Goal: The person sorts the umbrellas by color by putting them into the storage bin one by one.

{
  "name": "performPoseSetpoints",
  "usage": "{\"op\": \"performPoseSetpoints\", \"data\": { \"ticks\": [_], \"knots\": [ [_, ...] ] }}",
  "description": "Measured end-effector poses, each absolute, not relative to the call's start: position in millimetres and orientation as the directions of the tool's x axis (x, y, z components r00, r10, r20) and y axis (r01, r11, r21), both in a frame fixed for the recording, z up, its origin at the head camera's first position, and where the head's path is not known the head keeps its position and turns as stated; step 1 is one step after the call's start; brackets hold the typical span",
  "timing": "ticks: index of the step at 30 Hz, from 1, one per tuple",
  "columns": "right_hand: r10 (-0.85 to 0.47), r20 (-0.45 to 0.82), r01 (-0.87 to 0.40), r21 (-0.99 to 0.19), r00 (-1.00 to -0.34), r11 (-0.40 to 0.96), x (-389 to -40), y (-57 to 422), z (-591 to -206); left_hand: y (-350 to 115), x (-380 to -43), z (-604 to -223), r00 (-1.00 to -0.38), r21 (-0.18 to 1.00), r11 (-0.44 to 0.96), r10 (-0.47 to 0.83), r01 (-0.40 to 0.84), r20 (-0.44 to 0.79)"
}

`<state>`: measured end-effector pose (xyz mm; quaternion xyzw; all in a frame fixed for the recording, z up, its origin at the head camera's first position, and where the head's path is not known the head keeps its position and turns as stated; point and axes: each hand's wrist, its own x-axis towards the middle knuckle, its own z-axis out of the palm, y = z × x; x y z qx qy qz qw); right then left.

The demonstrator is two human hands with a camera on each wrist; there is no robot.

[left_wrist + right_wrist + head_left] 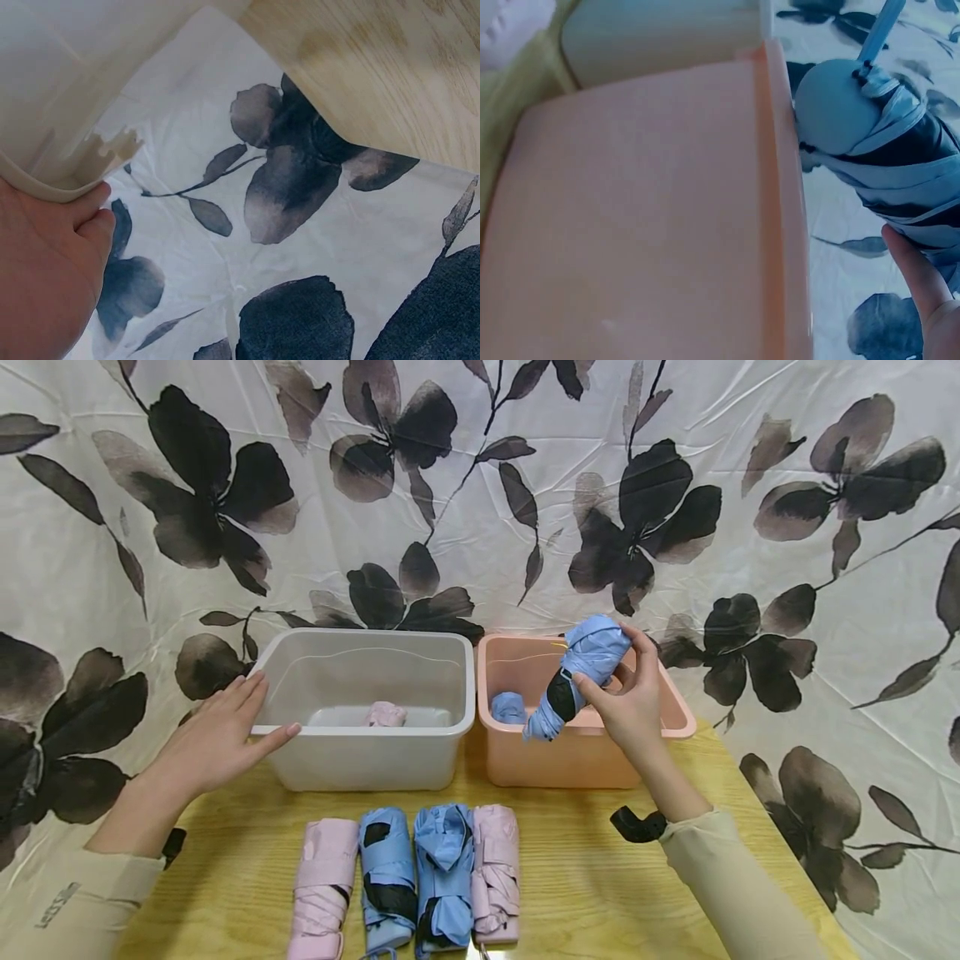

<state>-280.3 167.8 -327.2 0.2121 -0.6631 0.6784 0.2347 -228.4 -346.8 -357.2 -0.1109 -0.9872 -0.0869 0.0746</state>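
Note:
Above the peach bin [570,760], my right hand [633,693] grips a folded blue umbrella [598,647] between thumb and fingers. It tilts, with its lower end toward the left. In the right wrist view the umbrella's rounded end [836,109] and a blue strap show beside the bin's rim. My left hand [217,735] lies at the left corner of the grey-white bin [367,760], its fingers extended and touching the rim. One blue umbrella [508,707] is inside the peach bin, and a pink one [386,714] is inside the grey-white bin.
On the wooden table [577,868], in front of the bins, a row holds a pink umbrella [324,877], two blue umbrellas [386,860] and another pink umbrella [496,868]. A floral cloth [480,502] hangs behind the bins and covers both sides.

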Motion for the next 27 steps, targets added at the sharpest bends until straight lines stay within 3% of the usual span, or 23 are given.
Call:
{"op": "performPoseSetpoints", "data": {
  "ticks": [15,27],
  "knots": [
    [-0.045,0.445,-0.442,-0.861,-0.894,0.251,-330.9,164.7,-327.0,-345.0,-228.0,-355.3,-0.960,0.169,0.954,0.216,0.246,0.177],
    [-0.144,0.319,-0.349,-0.828,-0.937,0.439,-369.4,157.5,-337.3,-347.5,-229.1,-356.5,-0.963,0.164,0.957,0.212,0.239,0.166]
  ]
}}
